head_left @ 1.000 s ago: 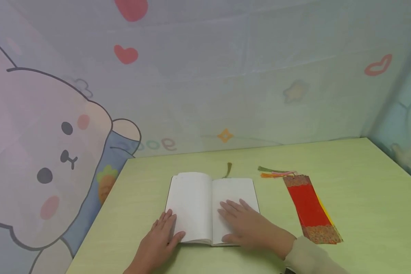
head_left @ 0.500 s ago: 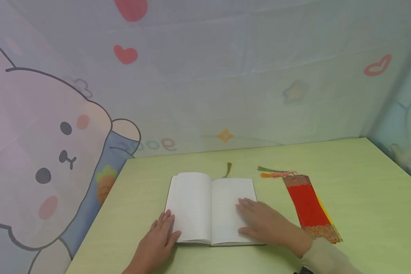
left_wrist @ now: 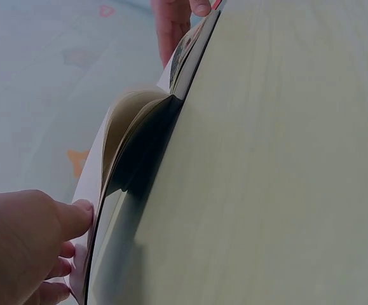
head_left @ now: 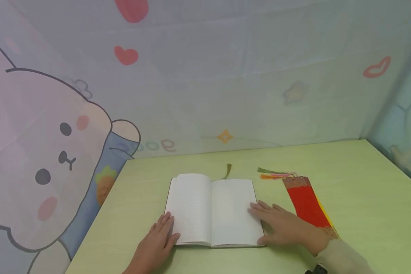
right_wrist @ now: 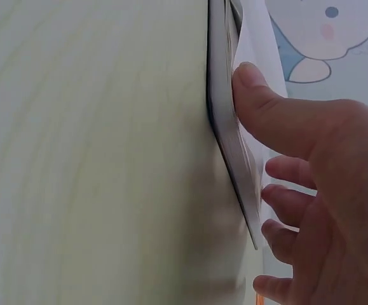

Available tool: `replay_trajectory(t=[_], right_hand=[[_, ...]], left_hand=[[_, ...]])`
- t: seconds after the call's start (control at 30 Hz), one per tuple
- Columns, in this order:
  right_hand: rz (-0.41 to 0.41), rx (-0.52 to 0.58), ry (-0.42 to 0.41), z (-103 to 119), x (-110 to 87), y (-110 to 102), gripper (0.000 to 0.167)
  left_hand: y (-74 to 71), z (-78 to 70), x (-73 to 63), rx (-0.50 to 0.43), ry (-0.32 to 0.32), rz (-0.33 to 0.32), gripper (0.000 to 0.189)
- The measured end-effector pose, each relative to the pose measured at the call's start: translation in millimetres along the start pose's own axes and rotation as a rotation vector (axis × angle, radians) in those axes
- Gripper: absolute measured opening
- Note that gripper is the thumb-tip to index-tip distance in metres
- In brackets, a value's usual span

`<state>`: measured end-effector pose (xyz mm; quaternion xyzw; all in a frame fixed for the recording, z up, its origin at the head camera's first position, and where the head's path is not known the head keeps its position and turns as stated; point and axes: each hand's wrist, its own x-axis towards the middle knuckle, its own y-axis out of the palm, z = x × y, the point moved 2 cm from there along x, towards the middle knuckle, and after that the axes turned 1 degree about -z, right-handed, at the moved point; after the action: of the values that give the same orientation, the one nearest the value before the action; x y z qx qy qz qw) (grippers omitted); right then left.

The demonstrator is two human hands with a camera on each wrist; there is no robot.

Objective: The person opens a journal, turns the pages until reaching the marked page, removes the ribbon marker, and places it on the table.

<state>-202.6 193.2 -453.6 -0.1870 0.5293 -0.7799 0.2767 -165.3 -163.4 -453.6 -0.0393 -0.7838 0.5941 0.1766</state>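
An open notebook (head_left: 232, 213) with blank-looking white pages lies on the table in the head view. My left hand (head_left: 156, 240) rests with extended fingers on the outer edge of its left page. At the right page's outer edge lies my right hand (head_left: 285, 224), fingers spread and touching the paper. Up close in the right wrist view, the thumb (right_wrist: 252, 79) is against the page edges. The left wrist view shows the page block (left_wrist: 142, 117) arching at the spine, with the left thumb (left_wrist: 77, 216) at the paper's edge. A green tassel (head_left: 228, 170) sticks out above the notebook.
Red bookmarks (head_left: 305, 201) with gold patterned ends lie stacked right of the notebook, a yellow edge showing beneath. Their green, orange and pink tassels (head_left: 275, 175) point left. Behind the pale green table (head_left: 373, 198) hangs a cartoon-printed cloth (head_left: 205, 87).
My right hand has slid rightward across the right page, from near its middle to its outer edge, and now overlaps the bookmarks' lower end. The left hand stays nearly still.
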Motion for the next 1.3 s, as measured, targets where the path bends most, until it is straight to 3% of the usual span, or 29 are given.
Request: replay_trajectory(t=[0.4, 0.67, 0.87, 1.1, 1.3], right_hand=[[-0.017, 0.015, -0.002, -0.1, 0.7, -2.2, 0.075], [-0.041, 0.037, -0.015, -0.5, 1.1, -1.0, 0.075], [-0.074, 0.008, -0.031, -0.1, 2.5, -1.7, 0.065], [-0.208, -0.028, -0.076, 0.1, 5.0, -0.6, 0.055], [-0.354, -0.019, -0.051, 4.0, 8.7, -1.2, 0.071]], left_hand=[[-2.0, -1.7, -2.1, 0.012, 0.007, -0.046, 0.048], [-2.8, -2.0, -3.3, 0.014, -0.01, -0.031, 0.049], [-2.6, -2.4, -3.3, 0.014, -0.012, -0.026, 0.049], [-2.6, -3.2, -3.6, 0.023, -0.007, -0.026, 0.049], [-3.4, -3.4, -4.3, 0.031, -0.005, -0.028, 0.048]])
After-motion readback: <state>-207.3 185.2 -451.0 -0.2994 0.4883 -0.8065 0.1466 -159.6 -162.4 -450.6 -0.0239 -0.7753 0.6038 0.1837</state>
